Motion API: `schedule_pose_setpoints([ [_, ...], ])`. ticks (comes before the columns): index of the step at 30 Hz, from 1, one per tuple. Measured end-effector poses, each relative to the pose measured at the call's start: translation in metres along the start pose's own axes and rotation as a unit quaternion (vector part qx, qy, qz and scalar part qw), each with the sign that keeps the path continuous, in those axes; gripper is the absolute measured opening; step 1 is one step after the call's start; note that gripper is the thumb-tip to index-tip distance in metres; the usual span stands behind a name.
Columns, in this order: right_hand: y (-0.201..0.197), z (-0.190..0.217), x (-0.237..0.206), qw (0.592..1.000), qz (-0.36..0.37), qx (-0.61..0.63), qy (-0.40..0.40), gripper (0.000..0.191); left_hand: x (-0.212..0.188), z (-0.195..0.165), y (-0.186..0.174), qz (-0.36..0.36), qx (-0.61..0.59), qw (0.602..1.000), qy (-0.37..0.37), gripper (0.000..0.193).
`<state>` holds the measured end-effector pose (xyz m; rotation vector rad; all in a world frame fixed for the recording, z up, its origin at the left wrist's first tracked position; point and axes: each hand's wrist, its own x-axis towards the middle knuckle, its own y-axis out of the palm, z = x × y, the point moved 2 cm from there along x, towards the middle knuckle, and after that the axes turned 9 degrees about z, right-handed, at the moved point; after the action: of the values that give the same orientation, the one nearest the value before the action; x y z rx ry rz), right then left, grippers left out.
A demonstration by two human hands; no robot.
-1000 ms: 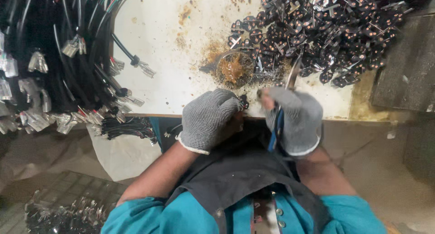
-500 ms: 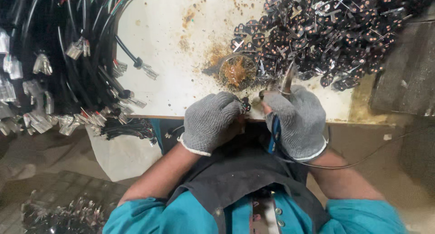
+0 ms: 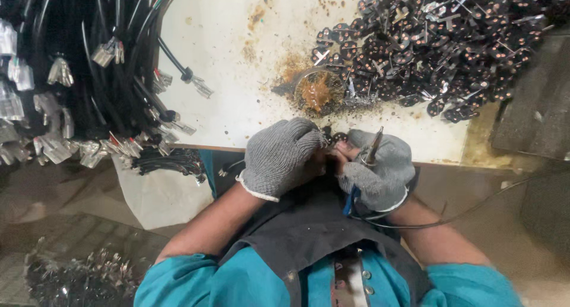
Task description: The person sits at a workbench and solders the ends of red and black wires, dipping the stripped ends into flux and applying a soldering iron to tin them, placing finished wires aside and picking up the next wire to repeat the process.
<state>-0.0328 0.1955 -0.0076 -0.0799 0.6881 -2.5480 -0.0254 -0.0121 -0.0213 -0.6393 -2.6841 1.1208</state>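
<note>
At the tabletop (image 3: pixel 237 75) edge, two gloved hands meet: left hand (image 3: pixel 282 155) pinching one small dark part (image 3: pixel 332 138), right hand (image 3: pixel 377 170) gripping one iron (image 3: pixel 373 146). Beyond lie one rusty tin (image 3: pixel 317 93) and uncounted dark parts (image 3: pixel 427 46).

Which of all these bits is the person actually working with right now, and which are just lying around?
In use:
- left hand and right hand, both in grey gloves
- small dark part pinched between them
- soldering iron in the right hand

Lying about:
- heap of dark parts
- brown paste tin
- black cable bundles
- white table
</note>
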Motion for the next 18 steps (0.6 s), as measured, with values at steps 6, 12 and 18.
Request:
schedule_pose_setpoints([
  [6, 0.006, 0.002, 0.009, 0.98, -0.117, -0.162, -0.018, 0.012, 0.0, 0.0, 0.002, -0.015, 0.004, 0.999, -0.029, 0.024],
  [12, -0.011, 0.017, 0.018, 0.99, -0.123, -0.064, -0.037, 0.019, -0.005, 0.002, -0.002, -0.082, -0.038, 0.996, 0.002, 0.026],
  [18, -0.015, 0.015, 0.029, 0.99, -0.006, -0.084, -0.114, 0.042, -0.007, -0.006, -0.008, -0.097, -0.058, 0.994, 0.005, 0.034],
])
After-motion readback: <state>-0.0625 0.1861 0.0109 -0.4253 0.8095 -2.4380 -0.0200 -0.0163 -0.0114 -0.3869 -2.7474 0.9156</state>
